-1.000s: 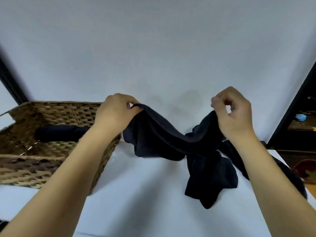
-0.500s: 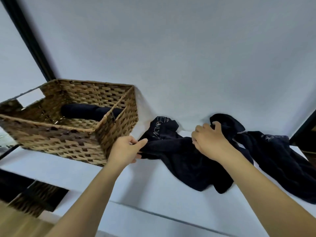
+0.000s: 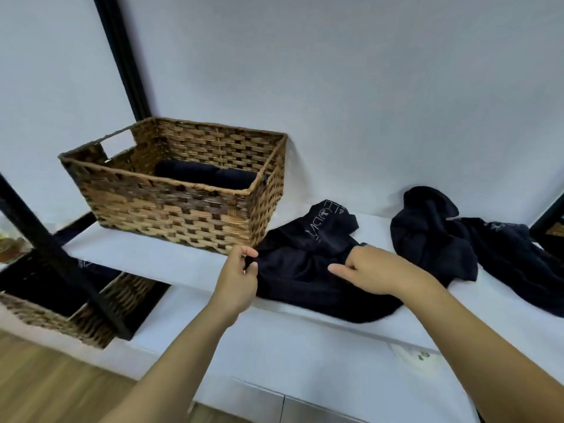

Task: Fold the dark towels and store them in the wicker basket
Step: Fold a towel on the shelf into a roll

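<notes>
Left hand (image 3: 237, 274) pinching the left edge of a crumpled dark towel (image 3: 308, 270) on the white surface (image 3: 164, 261), just right of the wicker basket (image 3: 171, 206). Right hand (image 3: 377, 271) gripping a fold near its middle. Rolled towels (image 3: 207, 175) inside basket; another towel (image 3: 457, 239) lying farther right.

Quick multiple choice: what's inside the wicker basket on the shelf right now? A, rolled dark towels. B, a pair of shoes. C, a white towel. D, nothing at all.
A: dark rolled towels lie inside the wicker basket, seen over its front rim.
</notes>
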### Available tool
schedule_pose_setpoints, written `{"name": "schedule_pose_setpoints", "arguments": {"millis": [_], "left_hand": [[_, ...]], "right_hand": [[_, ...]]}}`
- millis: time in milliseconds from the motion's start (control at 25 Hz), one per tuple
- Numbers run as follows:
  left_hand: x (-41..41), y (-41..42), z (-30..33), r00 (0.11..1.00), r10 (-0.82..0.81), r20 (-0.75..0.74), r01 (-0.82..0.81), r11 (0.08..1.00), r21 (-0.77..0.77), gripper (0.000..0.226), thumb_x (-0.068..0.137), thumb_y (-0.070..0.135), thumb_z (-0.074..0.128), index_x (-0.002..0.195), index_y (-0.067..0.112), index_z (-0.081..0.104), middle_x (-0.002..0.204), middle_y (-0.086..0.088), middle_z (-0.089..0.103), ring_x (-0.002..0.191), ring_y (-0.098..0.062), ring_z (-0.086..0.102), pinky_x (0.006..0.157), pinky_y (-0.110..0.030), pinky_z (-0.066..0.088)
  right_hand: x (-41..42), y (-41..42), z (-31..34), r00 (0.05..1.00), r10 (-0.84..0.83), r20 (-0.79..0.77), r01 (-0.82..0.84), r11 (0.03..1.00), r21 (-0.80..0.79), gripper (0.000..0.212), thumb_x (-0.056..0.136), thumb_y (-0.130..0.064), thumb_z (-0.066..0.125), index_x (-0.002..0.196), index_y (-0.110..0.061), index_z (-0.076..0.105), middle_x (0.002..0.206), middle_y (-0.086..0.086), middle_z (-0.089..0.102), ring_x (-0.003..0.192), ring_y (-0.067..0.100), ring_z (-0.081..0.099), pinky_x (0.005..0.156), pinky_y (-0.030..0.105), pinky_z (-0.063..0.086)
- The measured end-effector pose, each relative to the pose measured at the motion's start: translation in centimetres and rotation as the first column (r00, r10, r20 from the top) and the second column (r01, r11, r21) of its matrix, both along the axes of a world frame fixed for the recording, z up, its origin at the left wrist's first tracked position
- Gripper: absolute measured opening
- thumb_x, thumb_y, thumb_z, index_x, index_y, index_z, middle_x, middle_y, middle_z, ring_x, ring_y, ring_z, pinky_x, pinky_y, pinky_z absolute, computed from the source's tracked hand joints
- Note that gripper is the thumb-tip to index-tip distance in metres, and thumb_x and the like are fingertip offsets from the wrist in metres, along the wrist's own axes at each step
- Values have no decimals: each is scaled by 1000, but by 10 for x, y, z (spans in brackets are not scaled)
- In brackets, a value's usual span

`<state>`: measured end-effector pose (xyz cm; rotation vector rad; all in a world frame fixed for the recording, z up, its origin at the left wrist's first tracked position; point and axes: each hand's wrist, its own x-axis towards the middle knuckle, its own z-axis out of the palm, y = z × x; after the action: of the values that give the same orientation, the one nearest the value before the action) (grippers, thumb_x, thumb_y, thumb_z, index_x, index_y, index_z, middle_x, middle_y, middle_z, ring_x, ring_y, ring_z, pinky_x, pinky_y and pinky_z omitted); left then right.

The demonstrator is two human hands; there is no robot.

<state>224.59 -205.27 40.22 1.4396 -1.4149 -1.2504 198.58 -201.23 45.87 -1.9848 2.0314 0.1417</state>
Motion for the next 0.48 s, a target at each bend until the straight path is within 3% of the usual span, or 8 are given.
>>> {"name": "schedule_pose_setpoints", "arguments": {"millis": [80,160,240,320,400,480], "left_hand": [[10,10,-9,998,-33,50,33,999,1,20,106,12,43,108,31,48,122,-9,62,72,-16,53,49,-22,40],[20,16,-14,994,-49,103,52,998,-30,19,105,13,43,114,30,44,123,-5,63,80,-17,59,53,-23,44],[33,21,-17,993,-25,119,29,999,-34,17,105,14,44,117,25,40,115,0,65,89,-17,63,61,-26,49],[46,24,-22,995,29,98,-27,1000,-16,12,104,16,49,114,19,44,111,0,66,95,-19,66,73,-37,59],[54,28,-28,995,38,96,-42,998,48,9,102,19,55,105,11,55,106,-7,69,93,-23,68,81,-48,62],[60,35,-32,996,20,85,-31,991,133,22,102,22,57,91,3,61,99,-14,72,84,-27,69,82,-53,60]], "right_hand": [[12,-7,-7,982,-112,-150,104,993,-60,40,103,-47,47,79,-15,45,92,5,64,82,26,59,78,36,45],[19,-12,-12,919,-185,-348,152,981,-120,30,102,-47,49,100,-18,55,116,6,64,108,29,59,101,44,36],[18,-12,-20,880,-236,-413,218,972,-91,40,102,-52,46,120,-19,60,129,5,60,124,28,52,110,45,27],[17,-11,-25,891,-310,-333,314,948,-43,40,102,-50,45,125,-20,58,130,6,58,124,28,52,112,46,28],[18,-10,-22,902,-351,-250,359,933,-17,27,100,-38,50,117,-19,59,122,3,63,114,27,57,111,48,30],[24,-7,-17,911,-365,-194,375,927,17,17,94,-29,54,106,-18,59,107,-1,64,102,25,56,109,51,27]]}}
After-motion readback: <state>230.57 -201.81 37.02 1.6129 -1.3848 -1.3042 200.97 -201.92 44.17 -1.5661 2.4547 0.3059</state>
